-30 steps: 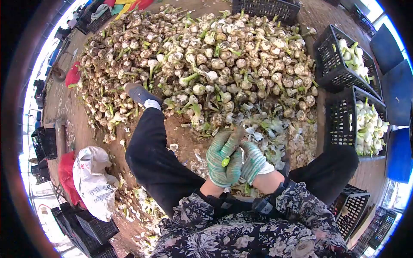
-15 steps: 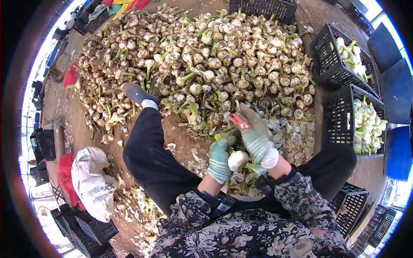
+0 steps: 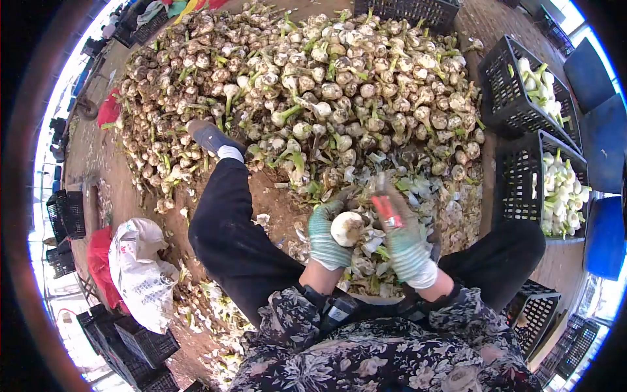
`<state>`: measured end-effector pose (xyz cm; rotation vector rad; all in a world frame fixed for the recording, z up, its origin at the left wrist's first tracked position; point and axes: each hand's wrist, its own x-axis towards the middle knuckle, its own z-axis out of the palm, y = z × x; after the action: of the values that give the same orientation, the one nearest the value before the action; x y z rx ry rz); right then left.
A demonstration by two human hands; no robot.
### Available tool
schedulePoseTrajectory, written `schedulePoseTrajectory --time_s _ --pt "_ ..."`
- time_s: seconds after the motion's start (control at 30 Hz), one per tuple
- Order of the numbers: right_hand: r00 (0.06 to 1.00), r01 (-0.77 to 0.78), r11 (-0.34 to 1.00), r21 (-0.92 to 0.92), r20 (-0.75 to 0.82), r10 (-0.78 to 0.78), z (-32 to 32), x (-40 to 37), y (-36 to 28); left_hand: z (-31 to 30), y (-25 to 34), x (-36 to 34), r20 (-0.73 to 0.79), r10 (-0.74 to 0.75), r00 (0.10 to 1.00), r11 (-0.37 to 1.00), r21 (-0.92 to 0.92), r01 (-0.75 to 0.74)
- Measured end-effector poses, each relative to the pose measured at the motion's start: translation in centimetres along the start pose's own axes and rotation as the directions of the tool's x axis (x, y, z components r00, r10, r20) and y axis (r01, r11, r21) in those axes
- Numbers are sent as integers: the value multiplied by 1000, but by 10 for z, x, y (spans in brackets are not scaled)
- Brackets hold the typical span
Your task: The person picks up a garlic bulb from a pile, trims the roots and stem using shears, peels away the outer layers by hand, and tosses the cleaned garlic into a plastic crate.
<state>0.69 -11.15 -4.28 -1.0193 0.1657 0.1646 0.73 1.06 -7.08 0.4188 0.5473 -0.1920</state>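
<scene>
A pale garlic bulb sits in my left hand, whose gloved fingers are wrapped round its side. My right hand, also in a green and white glove, grips a small red-handled tool lying along the palm and fingers. The tool's working end is blurred and its kind is unclear. Both hands are over the ground between my knees, a short gap apart. Just beyond them rises a large heap of untrimmed garlic with green stems and dirty skins.
On the right, two black crates hold cleaned white garlic, with blue barrels behind. A white sack and a red sack lie at the left, near stacked black crates. Loose peelings cover the ground below my hands.
My right hand has moved away from the bulb, down and to the right, with the red-handled tool. The bulb in my left hand has turned and shifted slightly left and up.
</scene>
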Motion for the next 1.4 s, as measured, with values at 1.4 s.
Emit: schedulePoseTrajectory --time_s 1.4 --pt "736 392 428 -815 556 386 -8 -17 -32 1 9 5 -167 61 984 987 -134 -84"
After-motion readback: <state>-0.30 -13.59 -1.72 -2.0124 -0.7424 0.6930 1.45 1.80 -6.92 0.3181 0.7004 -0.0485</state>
